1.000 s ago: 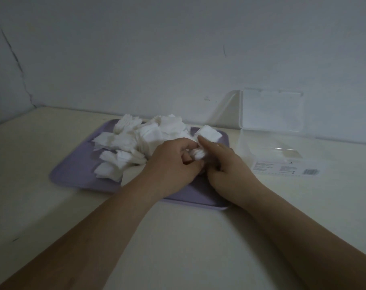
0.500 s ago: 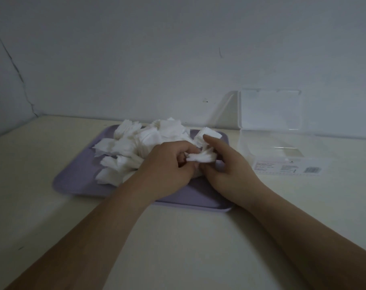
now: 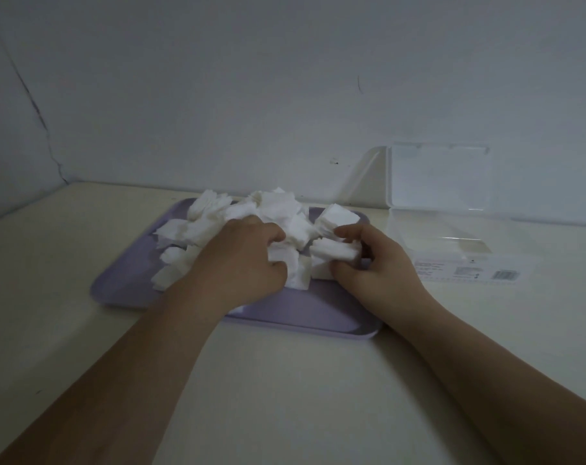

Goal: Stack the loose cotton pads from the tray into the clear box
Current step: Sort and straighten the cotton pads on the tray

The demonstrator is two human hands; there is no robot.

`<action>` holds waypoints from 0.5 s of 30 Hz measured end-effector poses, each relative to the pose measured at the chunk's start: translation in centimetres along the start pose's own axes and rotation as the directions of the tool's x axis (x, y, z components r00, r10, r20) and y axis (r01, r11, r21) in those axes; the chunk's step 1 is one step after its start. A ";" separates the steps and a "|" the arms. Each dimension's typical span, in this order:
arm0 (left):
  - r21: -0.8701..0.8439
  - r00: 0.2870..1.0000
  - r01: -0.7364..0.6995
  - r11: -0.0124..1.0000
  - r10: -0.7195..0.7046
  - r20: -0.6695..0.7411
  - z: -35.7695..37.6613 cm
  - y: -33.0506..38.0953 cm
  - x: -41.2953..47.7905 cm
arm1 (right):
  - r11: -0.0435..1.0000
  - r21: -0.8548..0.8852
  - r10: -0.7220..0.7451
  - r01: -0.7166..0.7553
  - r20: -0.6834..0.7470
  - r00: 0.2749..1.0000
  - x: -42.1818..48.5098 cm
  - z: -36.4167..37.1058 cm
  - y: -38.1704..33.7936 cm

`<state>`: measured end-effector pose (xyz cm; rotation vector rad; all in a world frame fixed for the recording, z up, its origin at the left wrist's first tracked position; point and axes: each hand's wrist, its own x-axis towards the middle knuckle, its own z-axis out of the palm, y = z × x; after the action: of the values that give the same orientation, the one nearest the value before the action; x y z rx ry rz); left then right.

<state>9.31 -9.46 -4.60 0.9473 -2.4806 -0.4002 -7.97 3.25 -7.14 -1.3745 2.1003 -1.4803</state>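
Observation:
A heap of loose white cotton pads (image 3: 271,209) covers the far half of a lilac tray (image 3: 305,313). My right hand (image 3: 375,266) grips a small gathered stack of pads (image 3: 332,251) between thumb and curled fingers, just above the tray's right part. My left hand (image 3: 241,263) lies on the heap with its fingers curled round a few pads (image 3: 288,260). The clear box (image 3: 452,250) stands to the right of the tray with its lid (image 3: 439,177) raised against the wall. Whether the box holds any pads cannot be told.
The tray and box sit on a cream table (image 3: 285,380) that meets a grey wall (image 3: 285,78) just behind them. A barcode label (image 3: 466,271) runs along the box's front wall.
My hands have drawn apart: the right one keeps the small stack and has shifted right, while the left one has reached back into the heap.

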 end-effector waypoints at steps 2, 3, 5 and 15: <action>0.006 0.999 0.014 1.000 -0.014 0.030 -0.1 0.1 -0.2 | 1.000 -0.008 0.008 -0.008 -0.008 1.000 0.0 -0.1 0.0; -0.009 0.999 0.028 1.000 -0.028 0.039 -0.1 0.2 -0.3 | 1.000 -0.006 0.012 -0.012 -0.010 1.000 0.0 -0.1 0.0; -0.061 0.997 0.063 0.996 -0.060 0.049 -0.1 0.3 -0.3 | 1.000 -0.005 0.020 -0.020 -0.011 1.000 0.0 -0.3 0.0; -0.638 0.999 0.035 0.769 -0.016 0.036 -1.6 1.2 0.3 | 0.999 -0.001 0.049 -0.049 -0.037 0.998 0.0 -0.4 -0.2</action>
<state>9.32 -8.99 -2.63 0.6759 -2.0970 -1.1861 -8.16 3.47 -6.77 -1.2966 2.1419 -1.4963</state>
